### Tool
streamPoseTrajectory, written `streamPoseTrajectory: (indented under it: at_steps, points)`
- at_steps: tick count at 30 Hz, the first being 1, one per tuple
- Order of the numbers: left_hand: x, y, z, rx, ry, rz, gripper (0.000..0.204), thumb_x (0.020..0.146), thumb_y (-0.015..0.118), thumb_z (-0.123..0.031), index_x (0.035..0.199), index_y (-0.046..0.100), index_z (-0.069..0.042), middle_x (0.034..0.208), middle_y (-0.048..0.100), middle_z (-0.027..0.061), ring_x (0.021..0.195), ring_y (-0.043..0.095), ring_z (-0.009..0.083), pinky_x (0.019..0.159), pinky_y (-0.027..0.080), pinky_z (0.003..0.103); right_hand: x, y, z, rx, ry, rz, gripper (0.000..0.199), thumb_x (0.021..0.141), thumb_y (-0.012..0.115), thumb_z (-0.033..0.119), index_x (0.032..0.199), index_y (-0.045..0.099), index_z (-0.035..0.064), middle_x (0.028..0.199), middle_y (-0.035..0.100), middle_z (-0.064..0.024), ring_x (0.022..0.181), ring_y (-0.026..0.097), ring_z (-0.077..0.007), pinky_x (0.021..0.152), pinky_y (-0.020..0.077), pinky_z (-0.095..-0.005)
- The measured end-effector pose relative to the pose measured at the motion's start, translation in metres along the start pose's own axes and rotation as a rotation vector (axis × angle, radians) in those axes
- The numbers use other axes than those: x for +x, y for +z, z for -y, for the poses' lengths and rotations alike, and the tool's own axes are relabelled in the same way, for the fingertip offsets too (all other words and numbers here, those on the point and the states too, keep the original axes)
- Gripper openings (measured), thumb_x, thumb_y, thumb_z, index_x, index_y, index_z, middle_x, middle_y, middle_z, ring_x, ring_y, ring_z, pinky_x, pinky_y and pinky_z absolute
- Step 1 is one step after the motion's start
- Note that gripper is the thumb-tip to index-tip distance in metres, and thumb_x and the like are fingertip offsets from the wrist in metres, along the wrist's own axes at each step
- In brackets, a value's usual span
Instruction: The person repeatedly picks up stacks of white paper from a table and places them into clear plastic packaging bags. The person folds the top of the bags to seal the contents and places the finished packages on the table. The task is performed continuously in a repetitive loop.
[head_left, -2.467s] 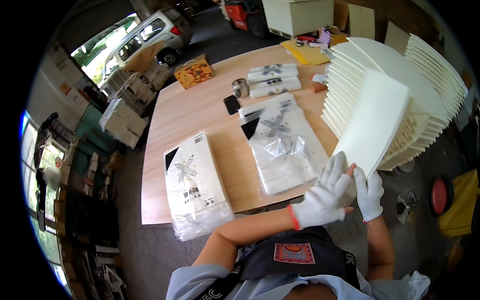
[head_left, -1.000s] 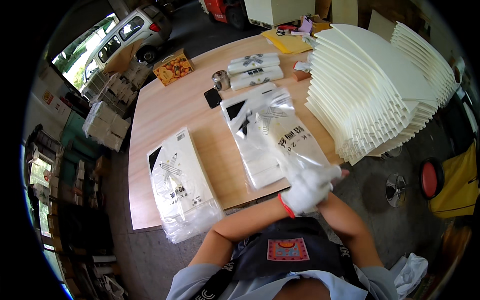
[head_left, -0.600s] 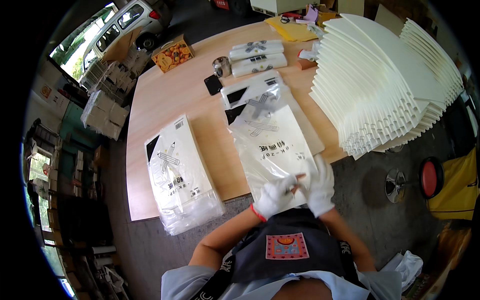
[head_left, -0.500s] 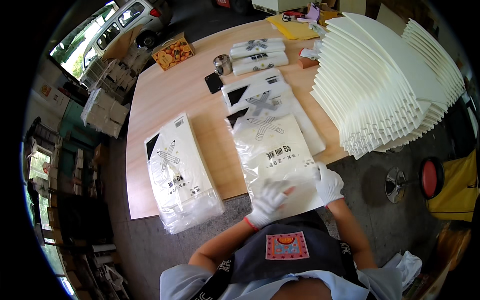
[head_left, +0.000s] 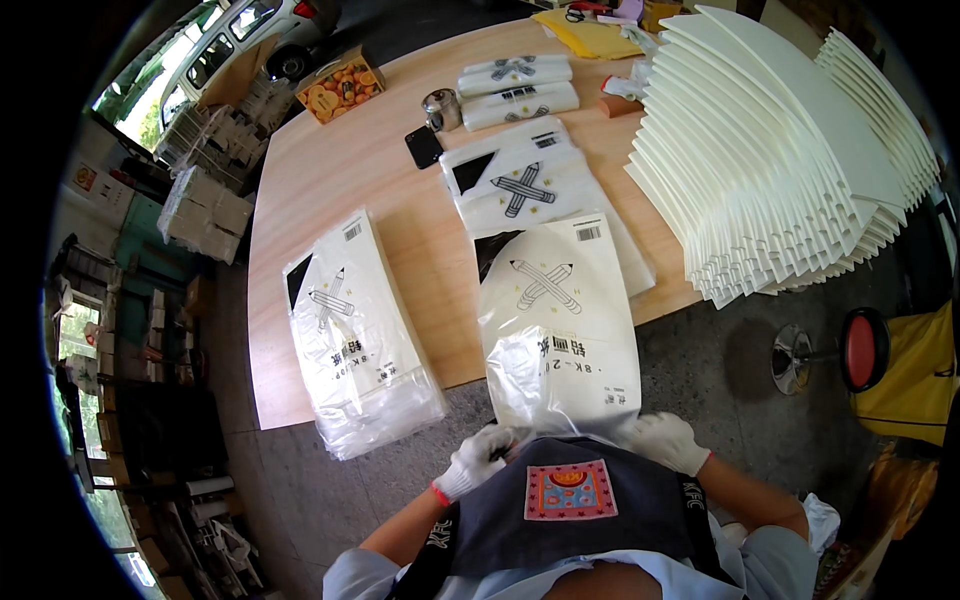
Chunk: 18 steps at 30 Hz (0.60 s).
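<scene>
A clear plastic bag printed with crossed pencils lies around a stack of white paper, reaching past the table's near edge toward my apron. My left hand, in a white knit glove, has its fingers curled at the bag's near left corner. At the near right corner, my gloved right hand is closed on the bag's edge; its fingertips are partly hidden. Beyond lies a flat pile of similar printed bags. To the left rests a pile of filled paper packs, loose plastic overhanging the edge.
Tall fanned stacks of white sheets stand at the right of the wooden table. Farther back are rolled bags, a metal pot, a phone and a fruit box. A round stool stands right.
Both hands have drawn back toward my apron and moved apart to the bag's near corners. The paper has slid nearer and straightened, and the pencil print now lies flatter.
</scene>
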<state>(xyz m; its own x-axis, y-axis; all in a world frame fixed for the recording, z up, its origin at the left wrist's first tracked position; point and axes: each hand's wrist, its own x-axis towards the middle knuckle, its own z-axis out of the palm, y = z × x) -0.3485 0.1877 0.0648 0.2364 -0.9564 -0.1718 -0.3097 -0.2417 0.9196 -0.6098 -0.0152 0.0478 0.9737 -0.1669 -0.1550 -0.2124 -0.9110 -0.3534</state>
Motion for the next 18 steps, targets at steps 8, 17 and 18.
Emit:
streamPoseTrajectory:
  at_steps: [8, 17, 18]
  points:
    - [0.004, 0.001, 0.041, 0.260, -0.338, -0.061, 0.019, 0.077, 0.064, -0.015, 0.086, 0.050, -0.006, 0.075, 0.059, 0.0102, 0.072, 0.061, 0.0227, 0.064, 0.049, 0.035, 0.004, -0.021, -0.019, -0.081, 0.384, 0.228, 0.020, 0.080, 0.049, 0.026, 0.069, 0.058, 0.0108, 0.065, 0.062, -0.0104, 0.060, 0.061, -0.0296, 0.055, 0.0478, -0.0432]
    - [0.066, 0.045, 0.063, -0.388, -0.495, -0.445, 0.035, 0.089, 0.059, -0.031, 0.107, 0.059, -0.001, 0.090, 0.063, 0.0076, 0.082, 0.056, 0.0157, 0.075, 0.044, 0.027, 0.066, 0.054, -0.099, 1.085, 0.713, -0.305, 0.037, 0.090, 0.053, 0.036, 0.110, 0.060, 0.0059, 0.086, 0.066, -0.0095, 0.071, 0.061, -0.0170, 0.064, 0.0466, -0.0326]
    - [0.063, 0.043, 0.072, -0.327, -0.334, -0.492, 0.028, 0.089, 0.059, -0.027, 0.102, 0.061, -0.002, 0.084, 0.062, 0.0076, 0.078, 0.056, 0.0167, 0.071, 0.044, 0.028, 0.078, 0.023, -0.077, 1.037, 0.741, -0.154, 0.035, 0.089, 0.055, 0.031, 0.113, 0.059, 0.0065, 0.089, 0.065, -0.0071, 0.074, 0.057, -0.0110, 0.064, 0.0465, -0.0267]
